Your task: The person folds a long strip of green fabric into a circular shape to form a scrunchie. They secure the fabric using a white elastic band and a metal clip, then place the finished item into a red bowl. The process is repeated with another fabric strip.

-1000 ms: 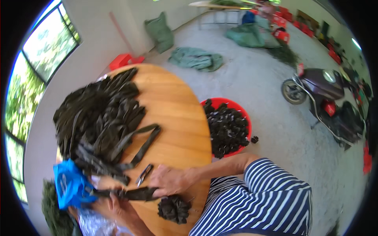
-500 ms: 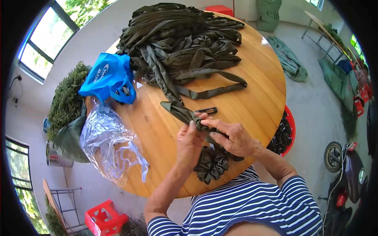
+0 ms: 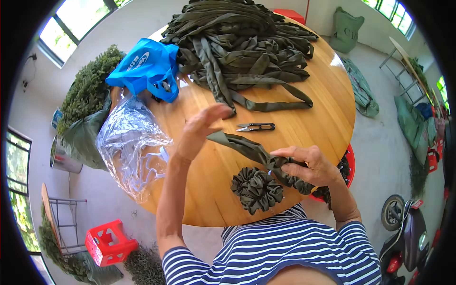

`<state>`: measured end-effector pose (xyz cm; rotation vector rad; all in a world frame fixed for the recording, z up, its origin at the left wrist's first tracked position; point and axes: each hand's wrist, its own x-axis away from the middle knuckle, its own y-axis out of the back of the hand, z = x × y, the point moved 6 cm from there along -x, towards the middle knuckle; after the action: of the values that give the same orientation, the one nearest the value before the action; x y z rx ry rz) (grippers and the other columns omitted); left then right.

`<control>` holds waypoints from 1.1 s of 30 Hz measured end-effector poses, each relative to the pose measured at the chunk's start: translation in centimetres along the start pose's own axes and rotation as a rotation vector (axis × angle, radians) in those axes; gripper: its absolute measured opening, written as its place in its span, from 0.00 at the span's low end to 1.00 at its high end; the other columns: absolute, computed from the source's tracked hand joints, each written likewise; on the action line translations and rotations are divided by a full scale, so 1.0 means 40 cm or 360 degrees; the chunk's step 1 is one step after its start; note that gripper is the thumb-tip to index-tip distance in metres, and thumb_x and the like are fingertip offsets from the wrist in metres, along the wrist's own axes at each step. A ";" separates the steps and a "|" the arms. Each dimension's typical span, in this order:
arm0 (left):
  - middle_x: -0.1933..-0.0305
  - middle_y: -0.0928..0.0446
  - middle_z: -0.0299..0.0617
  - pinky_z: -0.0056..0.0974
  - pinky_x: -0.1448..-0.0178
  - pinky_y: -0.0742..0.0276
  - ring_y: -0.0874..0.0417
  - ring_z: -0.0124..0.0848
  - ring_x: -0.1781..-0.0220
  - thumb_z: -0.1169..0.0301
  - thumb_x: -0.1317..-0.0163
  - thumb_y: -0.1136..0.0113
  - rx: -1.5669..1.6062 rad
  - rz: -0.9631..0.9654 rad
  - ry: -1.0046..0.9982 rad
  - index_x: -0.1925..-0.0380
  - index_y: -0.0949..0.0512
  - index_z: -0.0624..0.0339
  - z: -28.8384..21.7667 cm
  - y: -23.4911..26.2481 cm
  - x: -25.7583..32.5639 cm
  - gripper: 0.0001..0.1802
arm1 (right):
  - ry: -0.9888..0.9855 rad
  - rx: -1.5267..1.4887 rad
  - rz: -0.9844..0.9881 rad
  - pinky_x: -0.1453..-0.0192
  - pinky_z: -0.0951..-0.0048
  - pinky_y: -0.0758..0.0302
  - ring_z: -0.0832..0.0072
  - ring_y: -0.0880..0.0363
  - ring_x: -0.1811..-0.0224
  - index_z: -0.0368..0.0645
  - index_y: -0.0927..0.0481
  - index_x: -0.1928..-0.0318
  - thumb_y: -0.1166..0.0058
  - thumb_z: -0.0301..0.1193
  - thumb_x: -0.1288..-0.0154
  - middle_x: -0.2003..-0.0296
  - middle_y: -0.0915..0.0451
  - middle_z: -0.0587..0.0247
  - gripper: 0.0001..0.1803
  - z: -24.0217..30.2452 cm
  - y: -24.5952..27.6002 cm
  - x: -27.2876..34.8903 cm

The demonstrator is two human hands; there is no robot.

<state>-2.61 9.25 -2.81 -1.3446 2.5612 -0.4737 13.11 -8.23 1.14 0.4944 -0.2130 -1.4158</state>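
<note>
My right hand [image 3: 311, 165] pinches a dark olive fabric tube [image 3: 242, 146] near the table's front edge. The tube's left end lies flat and loose, while the part under and beside my right hand is bunched into ruffles. My left hand [image 3: 200, 132] is raised off the fabric, just left of that loose end, fingers stretched and apart, holding nothing. Next to the tube, a ruffled olive scrunchie [image 3: 257, 190] rests on the wood. Black thread snips [image 3: 256, 127] lie beyond the tube. Farther back, long olive fabric strips [image 3: 237, 52] form a large heap.
On the round wooden table [image 3: 199, 204], a blue bag [image 3: 145, 69] and a clear plastic bag [image 3: 128, 142] occupy the left side. A red basin [image 3: 352, 164] with dark pieces stands by the right edge. A red stool [image 3: 110, 242] and a scooter [image 3: 408, 232] are on the floor.
My left hand has let go of the fabric tube and moved up and left. My right hand keeps its hold, slightly farther right. The view has shifted, and the snips are now fully visible.
</note>
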 end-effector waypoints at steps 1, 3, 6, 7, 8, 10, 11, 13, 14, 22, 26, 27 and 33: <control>0.70 0.22 0.51 0.36 0.55 0.31 0.21 0.37 0.68 0.53 0.37 0.61 0.0302 0.0140 0.0424 0.67 0.25 0.67 0.018 -0.050 0.012 0.25 | 0.0007 0.0029 -0.0003 0.62 0.77 0.28 0.74 0.22 0.67 0.41 0.27 0.50 0.48 0.25 0.43 0.63 0.21 0.59 0.18 0.002 0.005 -0.001; 0.73 0.22 0.49 0.32 0.60 0.30 0.22 0.35 0.71 0.54 0.37 0.60 0.0233 0.1064 0.0600 0.69 0.26 0.65 0.039 -0.054 0.032 0.23 | -0.0159 -0.0034 0.0035 0.62 0.78 0.29 0.78 0.24 0.68 0.41 0.27 0.50 0.48 0.25 0.42 0.65 0.21 0.60 0.18 0.011 0.026 0.001; 0.76 0.23 0.47 0.30 0.63 0.30 0.22 0.32 0.72 0.62 0.40 0.50 0.0186 0.1040 0.0420 0.73 0.27 0.62 0.017 -0.012 0.016 0.14 | -0.0239 -0.0040 0.0031 0.63 0.80 0.30 0.82 0.26 0.68 0.40 0.27 0.50 0.48 0.24 0.42 0.68 0.21 0.61 0.18 -0.007 0.057 0.018; 0.77 0.24 0.46 0.30 0.63 0.30 0.23 0.31 0.72 0.66 0.43 0.47 0.0033 0.0887 0.0315 0.74 0.27 0.61 0.013 -0.003 0.007 0.10 | -0.0235 -0.0029 0.0026 0.63 0.80 0.30 0.83 0.27 0.68 0.40 0.27 0.50 0.48 0.24 0.42 0.68 0.21 0.62 0.17 -0.018 0.064 0.024; 0.78 0.24 0.45 0.30 0.64 0.30 0.23 0.30 0.73 0.70 0.45 0.45 -0.0117 0.0730 0.0209 0.75 0.28 0.61 0.000 0.003 0.005 0.07 | -0.0194 0.0000 0.0003 0.63 0.80 0.30 0.82 0.27 0.69 0.38 0.27 0.50 0.49 0.24 0.42 0.68 0.21 0.61 0.18 -0.024 0.073 0.025; 0.74 0.24 0.42 0.32 0.59 0.30 0.23 0.29 0.67 0.83 0.55 0.40 -0.0340 0.0298 0.0129 0.78 0.29 0.59 -0.036 0.016 0.009 0.09 | -0.0135 0.0054 -0.0052 0.64 0.80 0.31 0.82 0.27 0.69 0.38 0.28 0.50 0.49 0.24 0.42 0.68 0.21 0.61 0.18 -0.022 0.083 0.028; 0.71 0.24 0.42 0.33 0.57 0.30 0.23 0.30 0.64 0.83 0.56 0.40 -0.0529 0.0271 -0.0150 0.78 0.30 0.59 -0.050 0.013 0.011 0.09 | -0.0104 0.0081 -0.0078 0.64 0.80 0.31 0.82 0.27 0.70 0.38 0.28 0.50 0.49 0.24 0.42 0.68 0.21 0.61 0.18 -0.020 0.087 0.030; 0.67 0.24 0.42 0.34 0.53 0.31 0.24 0.33 0.59 0.84 0.58 0.40 -0.0922 0.0190 -0.0709 0.78 0.31 0.60 -0.084 0.010 0.042 0.10 | -0.0142 -0.0043 -0.0070 0.67 0.81 0.33 0.84 0.29 0.71 0.36 0.28 0.50 0.50 0.23 0.42 0.68 0.22 0.63 0.17 -0.026 0.073 0.032; 0.63 0.25 0.44 0.35 0.50 0.32 0.26 0.37 0.53 0.83 0.61 0.39 -0.1394 0.0085 -0.0829 0.78 0.32 0.62 -0.092 0.004 0.059 0.12 | -0.0153 -0.0084 -0.0081 0.68 0.81 0.33 0.85 0.29 0.72 0.36 0.28 0.50 0.50 0.23 0.42 0.69 0.22 0.64 0.17 -0.036 0.062 0.029; 0.73 0.22 0.42 0.29 0.73 0.23 0.19 0.31 0.72 0.67 0.43 0.43 -0.0444 -0.0255 0.0249 0.72 0.27 0.63 -0.001 -0.017 0.198 0.10 | -0.0476 -0.0312 0.0029 0.75 0.83 0.38 0.88 0.37 0.78 0.36 0.28 0.51 0.50 0.24 0.41 0.75 0.27 0.70 0.17 -0.070 0.027 0.033; 0.72 0.21 0.43 0.32 0.69 0.21 0.19 0.31 0.70 0.63 0.40 0.47 0.0394 -0.0338 0.0394 0.69 0.24 0.63 0.104 -0.061 0.192 0.13 | -0.0667 -0.0411 0.0100 0.75 0.81 0.37 0.86 0.35 0.78 0.35 0.28 0.51 0.50 0.25 0.43 0.74 0.26 0.70 0.18 -0.074 -0.008 0.025; 0.71 0.21 0.43 0.33 0.68 0.21 0.19 0.31 0.70 0.62 0.39 0.48 0.0484 -0.0324 0.0369 0.68 0.24 0.63 0.132 -0.050 0.187 0.13 | -0.0654 -0.0365 0.0117 0.75 0.80 0.37 0.86 0.35 0.77 0.35 0.28 0.51 0.50 0.26 0.44 0.74 0.26 0.70 0.18 -0.071 -0.009 0.014; 0.68 0.21 0.42 0.36 0.66 0.20 0.19 0.32 0.68 0.64 0.39 0.48 0.0770 -0.0363 0.0306 0.67 0.26 0.59 0.168 -0.048 0.177 0.10 | -0.0724 -0.0659 0.0175 0.81 0.85 0.39 0.89 0.34 0.83 0.33 0.28 0.51 0.51 0.25 0.42 0.78 0.26 0.71 0.17 -0.108 -0.030 0.010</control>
<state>-2.93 1.13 -8.56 -1.4567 2.2180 -1.2255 13.93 -7.85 -3.26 -0.1827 -0.2971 -1.4018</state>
